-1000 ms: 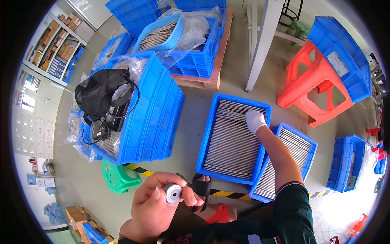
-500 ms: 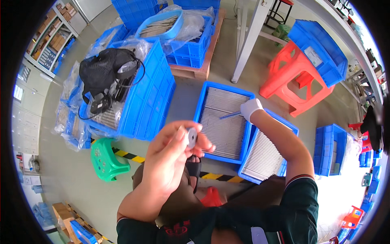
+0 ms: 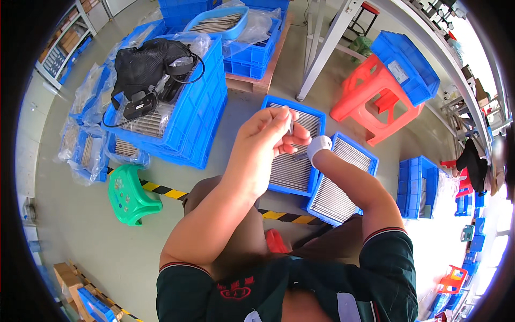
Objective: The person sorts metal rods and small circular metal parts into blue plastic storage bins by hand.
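both hands have drawn closer together since the earlier frame, the left hand (image 3: 263, 140) now farther forward. it pinches a small grey metal ring (image 3: 291, 127) between thumb and fingers. the white-gloved right hand (image 3: 320, 145) grasps a thin metal rod (image 3: 300, 156), its fingers mostly hidden. below them, 2 blue crates (image 3: 322, 217) sit side by side, filled with rows of rods (image 3: 335, 189).

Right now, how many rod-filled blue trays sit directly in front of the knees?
2: the left tray, partly behind the left hand; the right tray, beside it, partly behind the right forearm. Any underneath would be hidden.
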A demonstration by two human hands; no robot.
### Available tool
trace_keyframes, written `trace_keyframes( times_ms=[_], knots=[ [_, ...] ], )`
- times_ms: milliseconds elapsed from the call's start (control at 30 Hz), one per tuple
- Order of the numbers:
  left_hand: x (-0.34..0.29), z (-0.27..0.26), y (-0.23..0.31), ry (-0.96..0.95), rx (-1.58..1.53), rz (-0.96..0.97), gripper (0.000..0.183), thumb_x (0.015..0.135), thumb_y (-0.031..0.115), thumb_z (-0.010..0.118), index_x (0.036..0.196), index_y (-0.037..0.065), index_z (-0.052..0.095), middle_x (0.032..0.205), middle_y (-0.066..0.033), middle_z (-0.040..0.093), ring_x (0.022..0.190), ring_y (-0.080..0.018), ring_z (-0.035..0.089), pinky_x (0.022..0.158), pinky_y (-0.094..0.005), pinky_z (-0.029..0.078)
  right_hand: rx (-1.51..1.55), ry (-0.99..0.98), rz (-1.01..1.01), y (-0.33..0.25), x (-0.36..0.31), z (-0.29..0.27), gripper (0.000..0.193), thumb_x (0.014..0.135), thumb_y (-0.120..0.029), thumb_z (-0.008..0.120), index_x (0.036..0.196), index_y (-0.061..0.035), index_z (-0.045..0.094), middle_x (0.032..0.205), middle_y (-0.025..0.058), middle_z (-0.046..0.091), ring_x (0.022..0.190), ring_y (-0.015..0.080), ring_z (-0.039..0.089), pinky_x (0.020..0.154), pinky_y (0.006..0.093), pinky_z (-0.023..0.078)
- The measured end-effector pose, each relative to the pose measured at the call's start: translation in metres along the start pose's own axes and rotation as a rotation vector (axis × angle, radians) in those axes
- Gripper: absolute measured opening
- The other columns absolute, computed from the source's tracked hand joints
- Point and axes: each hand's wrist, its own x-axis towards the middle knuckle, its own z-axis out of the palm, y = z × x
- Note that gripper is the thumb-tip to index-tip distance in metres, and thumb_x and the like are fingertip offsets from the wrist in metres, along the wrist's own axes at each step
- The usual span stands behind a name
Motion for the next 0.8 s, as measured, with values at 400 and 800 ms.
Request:
trace_keyframes(
  times_ms=[400,800],
  knots=[
    [0.014,0.006,-0.009,-0.033,0.003,0.032,0.025,0.092,0.032,0.052,0.097,0.008,0.059,0.084,-0.006,0.066,0.081,-0.0175,0.064,0.071,-0.0275,0.043,0.946,0.133,0.177,0.064,-0.126,0.062,0.053,0.084,-0.055,0.049,0.098,-0.0062,0.067,0.091,0.0192,0.066,0.088,0.0354,0.063,0.076,0.0428,0.048],
    [0.032,0.017,-0.031,0.025,0.075,0.038,0.027,0.091,0.033,0.054,0.099,0.008,0.058,0.084,-0.0072,0.065,0.083,-0.02,0.064,0.071,-0.0283,0.044,1.981,0.696,0.016,0.089,-0.261,0.051,0.02,0.085,-0.012,0.062,0.1,0.0006,0.061,0.072,-0.0023,0.054,0.065,0.006,0.046,0.058,0.024,0.042]
  ],
)
